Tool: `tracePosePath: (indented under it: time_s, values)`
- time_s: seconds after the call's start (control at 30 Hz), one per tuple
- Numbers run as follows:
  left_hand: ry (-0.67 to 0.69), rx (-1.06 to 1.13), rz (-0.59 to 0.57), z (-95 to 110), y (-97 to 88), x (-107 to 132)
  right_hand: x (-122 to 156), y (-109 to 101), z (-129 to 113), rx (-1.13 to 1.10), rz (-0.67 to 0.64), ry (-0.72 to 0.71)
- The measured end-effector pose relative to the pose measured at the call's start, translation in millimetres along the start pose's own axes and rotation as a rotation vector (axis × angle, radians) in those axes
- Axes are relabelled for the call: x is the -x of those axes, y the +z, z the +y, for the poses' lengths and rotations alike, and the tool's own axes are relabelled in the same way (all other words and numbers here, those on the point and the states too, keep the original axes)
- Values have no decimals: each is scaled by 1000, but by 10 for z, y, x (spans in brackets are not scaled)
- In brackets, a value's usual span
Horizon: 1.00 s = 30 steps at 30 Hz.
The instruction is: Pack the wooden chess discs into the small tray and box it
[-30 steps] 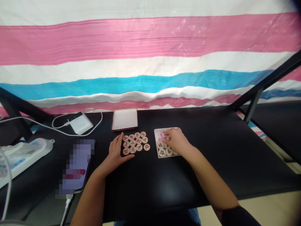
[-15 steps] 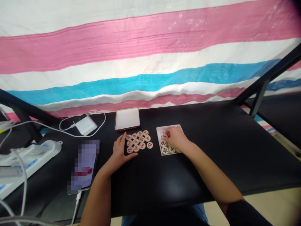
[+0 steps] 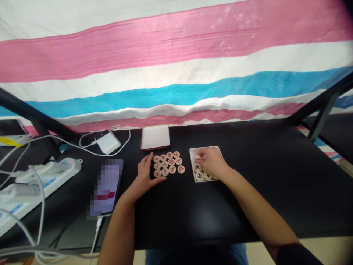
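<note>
Round wooden Chinese chess pieces [image 3: 164,164] with red characters lie in rows on the black table. My left hand [image 3: 145,170] rests open against the left side of this group, thumb stretched along its near edge. To the right stands a shallow white box [image 3: 194,151], partly filled with pieces bearing black characters. Inside its far part, my right hand [image 3: 211,161] pinches a Chinese chess piece [image 3: 198,157] between thumb and fingers. The hand covers much of the box's right half, so the pieces beneath it are hidden.
Behind the rows sits a box lid [image 3: 156,136] with a white inside. On the left are a phone [image 3: 107,189] on a charging cable, a white power bank [image 3: 109,142], a power strip [image 3: 52,180] and loose white cables. A striped sheet [image 3: 176,73] hangs behind the table.
The whole view has shifted, so things appear slightly farther right. My right hand still pinches a piece in the box, but its red face has tilted away. My left hand stays beside the rows.
</note>
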<state>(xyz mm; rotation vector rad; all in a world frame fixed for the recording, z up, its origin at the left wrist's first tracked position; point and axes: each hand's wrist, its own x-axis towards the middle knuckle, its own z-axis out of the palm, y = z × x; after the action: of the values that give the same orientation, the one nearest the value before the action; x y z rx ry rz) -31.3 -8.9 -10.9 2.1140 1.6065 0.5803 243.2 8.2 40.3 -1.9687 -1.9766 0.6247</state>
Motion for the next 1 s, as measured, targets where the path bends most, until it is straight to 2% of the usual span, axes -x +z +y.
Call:
tracePosePath:
  time_s: [0.1, 0.17, 0.23, 0.33, 0.47, 0.6, 0.7, 0.8, 0.87, 1.0]
  values:
    - [37, 10, 138, 173, -107, 19, 78, -139, -116, -93, 136, 37]
    - [91, 76, 171, 333, -161, 59, 166, -180, -240, -232, 138, 33]
    - [153, 179, 93, 488, -180, 113, 263, -137, -372, -377, 50, -17]
    - [244, 263, -24, 634, -159, 178, 374, 33, -516, -565, -111, -93]
    - [310, 280, -37, 630, -130, 188, 424, 192, -565, -794, -250, -47]
    - [343, 297, -71, 567, -131, 171, 418, 142, -561, -905, -330, 14]
    - [334, 270, -16, 543, -170, 160, 360, 39, -492, -772, -278, -47]
    - [263, 200, 115, 492, -251, 130, 236, -75, -306, -369, -36, -21]
    - [176, 146, 209, 428, -312, 105, 149, -136, -152, -71, 63, 50]
    - [45, 76, 342, 295, -401, 89, 61, -188, 53, 263, 9, 173]
